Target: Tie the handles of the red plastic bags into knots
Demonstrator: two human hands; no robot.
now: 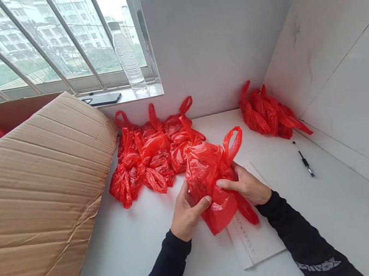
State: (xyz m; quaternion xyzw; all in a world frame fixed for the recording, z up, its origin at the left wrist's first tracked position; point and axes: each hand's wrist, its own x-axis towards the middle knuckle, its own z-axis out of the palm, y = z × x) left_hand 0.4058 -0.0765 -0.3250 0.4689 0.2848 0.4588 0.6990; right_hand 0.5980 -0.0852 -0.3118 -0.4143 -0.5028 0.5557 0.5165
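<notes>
Long black sleeves cover both forearms; the right sleeve [314,248] bears pale lettering.

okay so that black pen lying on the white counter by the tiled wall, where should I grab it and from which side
Pinch the pen at mid-barrel, coming straight down from above with fingers closing across its width. It lies flat on the counter with bare surface all around, so nothing blocks a top approach. The tiled wall stands close on its right, so a reach from the left, open side looks easier.
</notes>
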